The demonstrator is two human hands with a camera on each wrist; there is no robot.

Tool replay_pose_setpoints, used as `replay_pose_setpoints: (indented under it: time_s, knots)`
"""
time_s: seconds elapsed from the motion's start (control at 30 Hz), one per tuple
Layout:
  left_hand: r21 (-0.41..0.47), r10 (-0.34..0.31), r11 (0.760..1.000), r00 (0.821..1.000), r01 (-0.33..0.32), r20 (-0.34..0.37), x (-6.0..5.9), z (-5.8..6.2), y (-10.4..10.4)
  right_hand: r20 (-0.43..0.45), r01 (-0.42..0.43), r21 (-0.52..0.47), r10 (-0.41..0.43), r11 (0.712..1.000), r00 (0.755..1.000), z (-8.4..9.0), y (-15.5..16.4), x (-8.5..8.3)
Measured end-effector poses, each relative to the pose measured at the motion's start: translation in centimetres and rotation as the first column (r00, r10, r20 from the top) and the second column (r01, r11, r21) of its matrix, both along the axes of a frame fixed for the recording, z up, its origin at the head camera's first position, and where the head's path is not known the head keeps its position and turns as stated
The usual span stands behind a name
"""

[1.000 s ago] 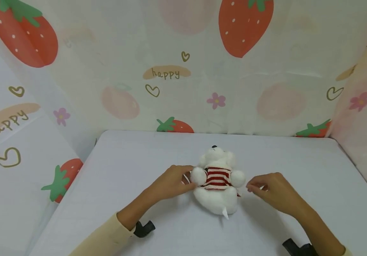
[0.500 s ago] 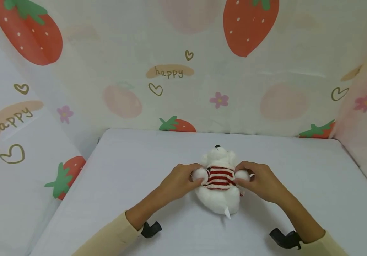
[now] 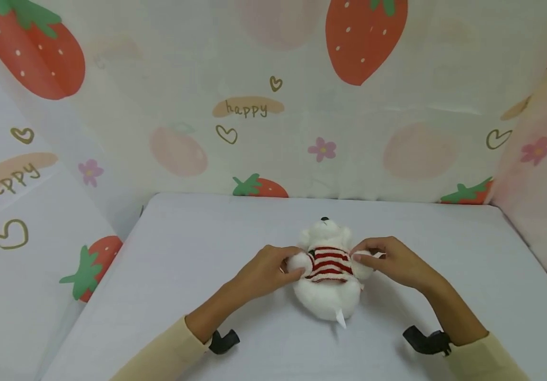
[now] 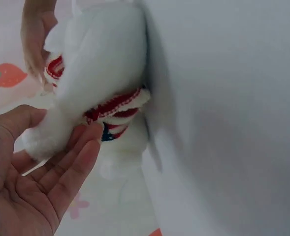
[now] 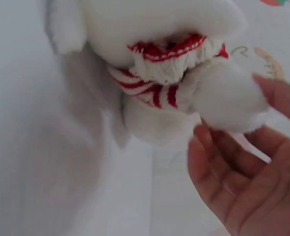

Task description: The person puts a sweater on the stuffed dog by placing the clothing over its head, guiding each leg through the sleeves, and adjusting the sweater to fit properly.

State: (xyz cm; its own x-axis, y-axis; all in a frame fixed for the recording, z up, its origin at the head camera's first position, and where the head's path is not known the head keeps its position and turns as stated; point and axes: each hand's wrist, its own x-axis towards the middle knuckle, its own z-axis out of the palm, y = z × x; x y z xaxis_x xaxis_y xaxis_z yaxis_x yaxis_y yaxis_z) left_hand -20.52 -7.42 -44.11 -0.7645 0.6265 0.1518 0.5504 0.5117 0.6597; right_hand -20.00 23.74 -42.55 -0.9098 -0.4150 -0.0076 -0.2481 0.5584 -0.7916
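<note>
A white plush bear [image 3: 326, 301] in a red-and-white striped knit sweater [image 3: 331, 263] is on the white table, its black nose [image 3: 324, 218] toward the far side. My left hand [image 3: 266, 272] holds the bear's left-side paw [image 4: 48, 135] between thumb and fingers. On the opposite side my right hand [image 3: 404, 264] pinches the other round paw [image 5: 231, 96], its thumb on one side and fingertips on the other. A small white tag [image 3: 340, 318] sticks out at the bear's lower end. Part of the left paw is hidden by my fingers.
The white table [image 3: 168, 286] runs back to a cloth backdrop [image 3: 364, 127] printed with strawberries, hearts and flowers. Cloth walls also stand at the left and right. Black wrist mounts [image 3: 427, 340] hang below both wrists, close over the table.
My right hand has come leftward from beside the bear and taken hold of its right-side paw. My left hand has closed further round the other paw. The bear sits slightly farther right.
</note>
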Motion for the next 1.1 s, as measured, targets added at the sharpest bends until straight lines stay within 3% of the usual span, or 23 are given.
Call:
replay_pose_setpoints:
  time_s: [0.17,0.4,0.63,0.77,0.87,0.93,1.0,1.1]
  knots:
    - [-0.013,0.003,1.0,0.999,-0.004,-0.044,0.2,0.3,0.5,-0.158,0.083,0.026,-0.077,0.996,0.984,0.4,-1.4,-0.7]
    - [-0.031,-0.009,1.0,0.995,0.006,-0.095,0.5,0.8,0.9,-0.163,0.028,0.065,-0.017,0.997,0.987,0.0,-3.6,-2.3]
    - [-0.024,-0.028,0.999,0.99,0.025,-0.138,1.0,0.9,1.0,-0.294,0.189,0.125,-0.145,0.974,0.945,-0.4,-3.7,-2.6]
    - [-0.002,-0.011,1.0,0.993,0.01,-0.119,1.2,0.8,0.8,-0.277,0.228,0.118,-0.189,0.966,0.942,-0.7,-3.6,-2.3]
    - [0.064,0.045,0.997,0.999,-0.044,-0.006,0.9,0.4,0.7,-0.208,0.266,0.093,-0.243,0.959,0.947,-1.0,-3.4,-1.9]
    - [0.13,0.101,0.985,0.989,-0.115,0.11,0.5,-0.1,0.6,-0.138,0.321,0.081,-0.308,0.944,0.941,-1.2,-3.1,-1.4]
    - [0.198,0.124,0.963,0.952,-0.184,0.28,-0.1,-0.7,0.4,-0.042,0.364,0.075,-0.362,0.928,0.931,-1.3,-2.7,-0.9]
    - [0.225,0.103,0.942,0.851,-0.25,0.515,-1.2,-1.7,0.0,0.145,0.33,0.065,-0.336,0.942,0.931,-1.6,-2.2,-0.4]
